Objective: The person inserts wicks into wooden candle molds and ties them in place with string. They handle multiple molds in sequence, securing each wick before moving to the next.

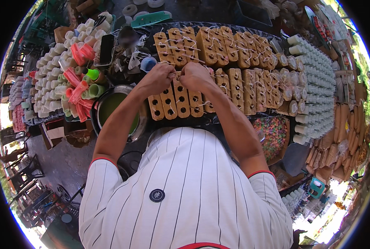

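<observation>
My left hand (162, 78) and my right hand (194, 76) meet over the middle of the work table, fingertips pinched close together. A thin pale string (176, 75) seems to run between them, though the fingers partly hide it. Beneath and nearest to me stand tan blocks (167, 103) with round dark holes in their tops, packed side by side. A farther row of similar tan blocks (205, 45) lies beyond my hands, with white strings threaded across and trailing over them. My wrists cover part of the near row.
To the left are a metal pot (143, 120) of green liquid, a blue cup (148, 63), red plastic pieces (73, 77) and many white cups (48, 91). On the right stand pale cylinders (320, 91), a box of colourful bits (272, 135) and long brown rolls (342, 124).
</observation>
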`<control>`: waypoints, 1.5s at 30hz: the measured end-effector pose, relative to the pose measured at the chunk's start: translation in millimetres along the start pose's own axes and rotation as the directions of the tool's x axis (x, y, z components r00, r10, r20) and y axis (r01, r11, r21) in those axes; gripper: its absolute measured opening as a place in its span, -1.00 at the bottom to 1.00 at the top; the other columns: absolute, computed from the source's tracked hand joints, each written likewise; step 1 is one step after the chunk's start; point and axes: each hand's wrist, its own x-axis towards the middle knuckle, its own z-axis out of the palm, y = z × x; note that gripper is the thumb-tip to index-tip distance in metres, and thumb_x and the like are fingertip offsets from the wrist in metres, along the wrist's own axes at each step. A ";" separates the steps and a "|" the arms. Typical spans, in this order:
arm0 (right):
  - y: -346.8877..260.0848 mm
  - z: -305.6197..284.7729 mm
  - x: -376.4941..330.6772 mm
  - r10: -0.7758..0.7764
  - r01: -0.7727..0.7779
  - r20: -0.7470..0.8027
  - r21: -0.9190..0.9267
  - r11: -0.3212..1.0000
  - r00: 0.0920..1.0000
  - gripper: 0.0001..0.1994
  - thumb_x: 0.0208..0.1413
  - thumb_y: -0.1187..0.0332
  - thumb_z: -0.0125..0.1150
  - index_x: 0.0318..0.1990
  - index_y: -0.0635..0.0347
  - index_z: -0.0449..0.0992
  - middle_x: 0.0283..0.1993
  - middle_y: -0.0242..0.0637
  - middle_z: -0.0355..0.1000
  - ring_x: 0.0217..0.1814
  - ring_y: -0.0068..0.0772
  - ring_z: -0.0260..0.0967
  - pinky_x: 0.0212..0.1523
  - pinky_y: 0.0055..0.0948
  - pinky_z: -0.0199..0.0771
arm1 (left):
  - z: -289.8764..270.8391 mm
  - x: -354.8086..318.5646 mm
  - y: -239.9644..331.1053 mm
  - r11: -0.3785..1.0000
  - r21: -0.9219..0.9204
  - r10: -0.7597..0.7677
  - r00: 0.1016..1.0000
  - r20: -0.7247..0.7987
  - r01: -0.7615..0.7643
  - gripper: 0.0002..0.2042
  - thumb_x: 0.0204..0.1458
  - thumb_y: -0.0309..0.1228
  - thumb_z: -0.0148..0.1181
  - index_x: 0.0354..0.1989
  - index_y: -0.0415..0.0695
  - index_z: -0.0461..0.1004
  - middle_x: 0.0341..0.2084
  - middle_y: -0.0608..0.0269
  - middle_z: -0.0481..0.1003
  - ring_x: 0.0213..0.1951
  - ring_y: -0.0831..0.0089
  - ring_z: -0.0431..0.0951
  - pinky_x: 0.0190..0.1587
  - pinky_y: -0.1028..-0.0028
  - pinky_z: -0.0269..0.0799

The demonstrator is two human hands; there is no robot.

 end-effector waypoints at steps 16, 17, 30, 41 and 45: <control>18.0 46.0 -35.8 -0.383 0.262 -0.517 -0.295 0.919 0.765 -0.91 0.04 0.49 0.28 -0.28 0.22 0.63 -0.19 -0.10 0.52 -0.05 0.05 0.50 0.00 0.00 0.47 | -0.4 9.9 10.4 0.995 0.068 -0.075 0.994 0.082 0.070 -0.77 0.11 -0.43 0.13 -0.22 -0.36 0.60 -0.18 -0.23 0.60 0.00 -0.18 0.52 0.13 0.08 0.42; 16.9 46.9 -36.1 -0.382 0.248 -0.526 -0.309 0.918 0.759 -0.92 0.02 0.51 0.27 -0.30 0.23 0.61 -0.19 -0.09 0.52 -0.04 0.02 0.49 0.00 -0.01 0.45 | -1.2 9.9 11.6 0.995 0.072 -0.070 0.993 0.091 0.063 -0.77 0.12 -0.43 0.13 -0.22 -0.36 0.60 -0.18 -0.22 0.60 0.00 -0.18 0.52 0.14 0.08 0.42; 20.8 55.6 -32.8 -0.460 0.324 -0.523 -0.334 0.885 0.717 -0.77 -0.03 0.54 0.25 -0.16 0.20 0.61 -0.20 -0.17 0.54 -0.02 -0.06 0.48 0.11 -0.06 0.39 | 5.8 14.4 4.2 0.995 0.065 -0.083 0.994 0.065 0.079 -0.76 0.08 -0.45 0.14 -0.19 -0.36 0.63 -0.22 -0.23 0.61 -0.06 -0.19 0.56 0.05 0.05 0.44; 29.4 56.0 -37.5 -0.632 0.376 -0.477 -0.528 0.761 0.610 -0.71 -0.03 0.47 0.29 -0.11 0.17 0.72 -0.24 -0.29 0.55 -0.06 -0.25 0.48 0.11 -0.11 0.29 | -3.7 20.4 23.2 0.990 0.123 -0.088 0.988 0.125 0.072 -0.77 0.01 -0.42 0.18 -0.31 -0.37 0.63 -0.32 -0.26 0.61 -0.15 -0.21 0.60 -0.04 0.02 0.50; 26.1 56.1 -38.3 -0.640 0.364 -0.475 -0.550 0.752 0.604 -0.70 -0.01 0.45 0.27 -0.09 0.18 0.72 -0.25 -0.31 0.54 -0.05 -0.27 0.47 0.10 -0.11 0.24 | 0.8 21.0 19.6 0.992 0.109 -0.068 0.992 0.106 0.057 -0.79 0.02 -0.45 0.21 -0.31 -0.39 0.61 -0.38 -0.27 0.58 -0.21 -0.24 0.58 -0.13 0.01 0.46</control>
